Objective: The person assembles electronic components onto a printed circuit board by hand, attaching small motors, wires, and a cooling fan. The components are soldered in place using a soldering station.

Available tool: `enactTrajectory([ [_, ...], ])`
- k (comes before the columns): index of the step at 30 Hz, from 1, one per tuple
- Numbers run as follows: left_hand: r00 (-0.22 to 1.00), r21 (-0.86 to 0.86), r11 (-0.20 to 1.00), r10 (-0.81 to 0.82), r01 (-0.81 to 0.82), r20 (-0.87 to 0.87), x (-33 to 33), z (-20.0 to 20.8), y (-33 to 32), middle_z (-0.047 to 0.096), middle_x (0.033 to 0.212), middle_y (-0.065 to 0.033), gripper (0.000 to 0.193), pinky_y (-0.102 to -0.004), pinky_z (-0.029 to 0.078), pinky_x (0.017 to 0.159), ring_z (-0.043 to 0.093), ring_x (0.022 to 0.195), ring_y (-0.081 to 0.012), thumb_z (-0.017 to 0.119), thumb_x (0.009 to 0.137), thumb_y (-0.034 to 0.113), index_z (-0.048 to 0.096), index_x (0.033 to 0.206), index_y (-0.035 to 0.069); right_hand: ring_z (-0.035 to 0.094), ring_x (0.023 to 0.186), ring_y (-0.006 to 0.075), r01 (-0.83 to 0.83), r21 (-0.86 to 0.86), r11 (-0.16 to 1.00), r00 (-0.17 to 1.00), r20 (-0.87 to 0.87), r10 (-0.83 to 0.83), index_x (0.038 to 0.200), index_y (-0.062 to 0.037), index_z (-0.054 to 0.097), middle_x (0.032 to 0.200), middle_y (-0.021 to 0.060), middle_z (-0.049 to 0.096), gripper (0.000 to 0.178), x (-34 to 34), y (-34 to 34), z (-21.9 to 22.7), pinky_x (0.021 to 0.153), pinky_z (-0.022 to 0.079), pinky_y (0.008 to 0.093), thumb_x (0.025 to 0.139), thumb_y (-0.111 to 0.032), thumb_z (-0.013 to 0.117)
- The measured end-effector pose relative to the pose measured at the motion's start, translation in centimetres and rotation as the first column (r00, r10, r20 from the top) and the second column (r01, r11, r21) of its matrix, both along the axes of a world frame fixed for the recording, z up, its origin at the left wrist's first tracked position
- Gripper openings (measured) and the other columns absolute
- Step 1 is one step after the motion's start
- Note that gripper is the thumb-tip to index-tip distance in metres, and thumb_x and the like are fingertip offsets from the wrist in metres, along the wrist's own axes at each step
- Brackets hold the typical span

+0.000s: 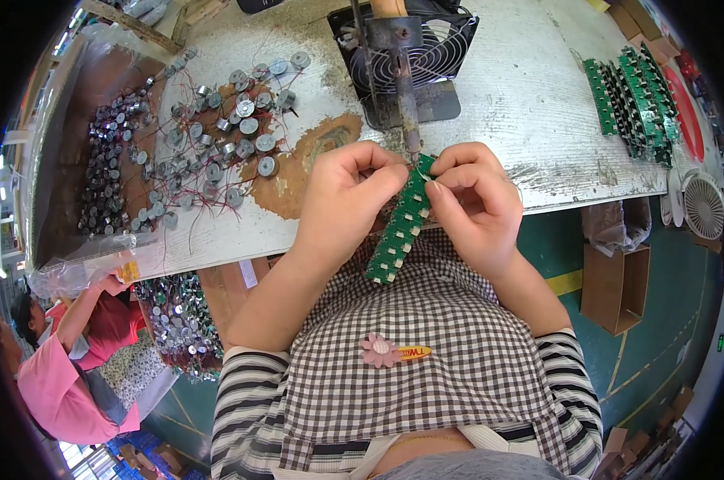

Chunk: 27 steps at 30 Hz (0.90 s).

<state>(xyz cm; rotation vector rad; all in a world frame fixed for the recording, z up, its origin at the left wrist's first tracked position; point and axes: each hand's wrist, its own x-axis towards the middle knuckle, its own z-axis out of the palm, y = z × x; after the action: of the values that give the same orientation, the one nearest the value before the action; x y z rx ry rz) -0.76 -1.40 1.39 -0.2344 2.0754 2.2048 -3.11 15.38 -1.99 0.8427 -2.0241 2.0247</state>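
Between my hands, a long green circuit board strip (pixel 397 238) with a row of small white parts slants down over the table's front edge. My left hand (pixel 342 196) is closed, its thumb and fingers pinched at the strip's upper left edge. My right hand (pixel 480 204) pinches the upper right edge, with a short pale wire-like line beside its fingertips. Right above the strip's top end, the tip of a fixed, upright soldering iron (pixel 405 104) comes down between my hands. What lies inside the left fingers is partly hidden.
Many small round motors (pixel 248 126) with red wires lie at left, beside a plastic-lined box (pixel 54 172) of more. A black fan (pixel 434 48) stands behind the iron. Green board strips (pixel 638 104) are stacked at right. A co-worker in pink (pixel 74 376) is at lower left.
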Motion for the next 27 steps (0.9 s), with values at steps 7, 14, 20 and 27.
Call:
enactTrajectory([
  [7,0.999,0.033,0.999,0.04,-0.04,-0.016,0.3,-0.6,0.2,0.06,0.07,0.001,0.009,-0.0178,0.041,0.055,0.052,0.062,-0.0023,0.062,0.081,0.006,0.063,0.08,-0.002,0.059,0.07,0.0095,-0.012,0.015,1.0,1.0,-0.009,0.012,0.08,0.004,0.056,0.095,0.013,0.056,0.009,0.2,-0.1,0.0,0.058,0.052,0.0206,0.077,0.008,0.064],
  [14,0.998,-0.026,0.999,0.03,-0.032,-0.059,0.7,-0.8,0.5,0.06,0.07,0.001,0.008,-0.0182,0.042,0.055,0.052,0.062,-0.0023,0.062,0.081,0.005,0.063,0.081,-0.002,0.058,0.07,0.0088,-0.056,-0.095,0.994,0.997,0.051,0.061,0.081,0.0036,0.054,0.099,0.0132,0.055,0.01,0.8,0.1,-1.2,0.057,0.05,0.0201,0.078,0.008,0.062],
  [20,0.998,-0.061,0.997,0.043,-0.046,-0.044,0.5,-0.5,0.6,0.059,0.069,0.0009,0.009,-0.0181,0.041,0.054,0.051,0.06,-0.0021,0.062,0.081,0.006,0.062,0.079,-0.002,0.057,0.065,0.0086,0.013,-0.069,0.998,0.995,0.099,-0.006,0.082,0.0038,0.054,0.094,0.0123,0.057,0.008,0.8,-0.1,-0.6,0.056,0.049,0.0202,0.079,0.007,0.061],
  [27,0.994,-0.046,0.995,0.086,-0.089,-0.071,0.5,-0.5,0.5,0.059,0.068,0.001,0.009,-0.018,0.04,0.053,0.05,0.058,-0.002,0.062,0.081,0.007,0.062,0.078,-0.002,0.058,0.066,0.0092,0.012,0.081,0.997,0.991,-0.134,-0.001,0.082,0.0037,0.056,0.093,0.0128,0.057,0.009,0.0,0.0,0.0,0.056,0.051,0.0204,0.078,0.007,0.063],
])
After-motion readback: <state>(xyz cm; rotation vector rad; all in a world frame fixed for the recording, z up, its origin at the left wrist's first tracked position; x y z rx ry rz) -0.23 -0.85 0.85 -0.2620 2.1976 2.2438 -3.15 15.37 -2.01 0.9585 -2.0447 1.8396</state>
